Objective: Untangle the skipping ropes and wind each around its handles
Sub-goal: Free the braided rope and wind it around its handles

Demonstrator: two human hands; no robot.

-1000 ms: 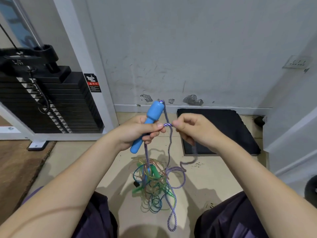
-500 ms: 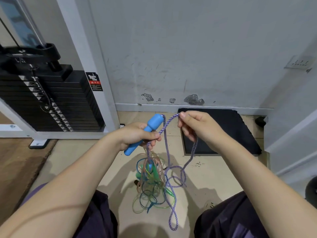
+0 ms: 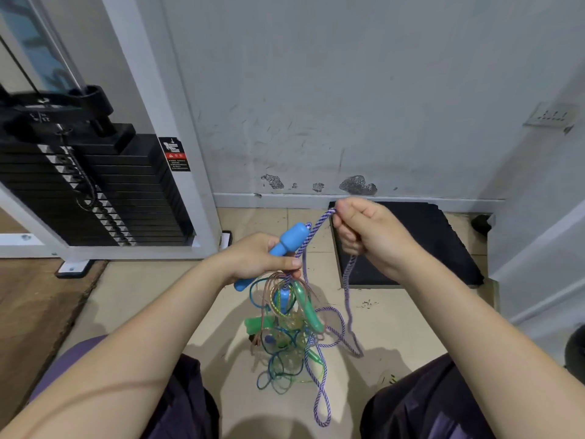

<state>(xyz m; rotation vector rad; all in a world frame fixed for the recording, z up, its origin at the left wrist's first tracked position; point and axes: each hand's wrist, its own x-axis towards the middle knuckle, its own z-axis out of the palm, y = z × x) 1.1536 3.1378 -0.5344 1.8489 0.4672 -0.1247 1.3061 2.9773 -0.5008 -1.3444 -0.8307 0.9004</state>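
My left hand (image 3: 262,258) grips a blue skipping-rope handle (image 3: 286,240), tilted with its thick end up and to the right. A purple-and-white braided rope (image 3: 313,231) runs from the handle's top to my right hand (image 3: 367,236), which pinches it and holds it up. From that hand the rope drops and loops down to the floor. Below my left hand hangs a tangle (image 3: 285,327) of blue, green, clear and pinkish ropes with green handles (image 3: 308,310) caught in it.
A black weight stack (image 3: 104,191) in a white frame stands at the left. A black mat (image 3: 421,242) lies against the grey wall behind my right hand. The floor is beige tile, with brown flooring at the far left. My knees frame the bottom.
My right hand has risen and drawn the purple rope up and away from the handle. The blue handle has tilted lower, and the tangle has lifted off the floor.
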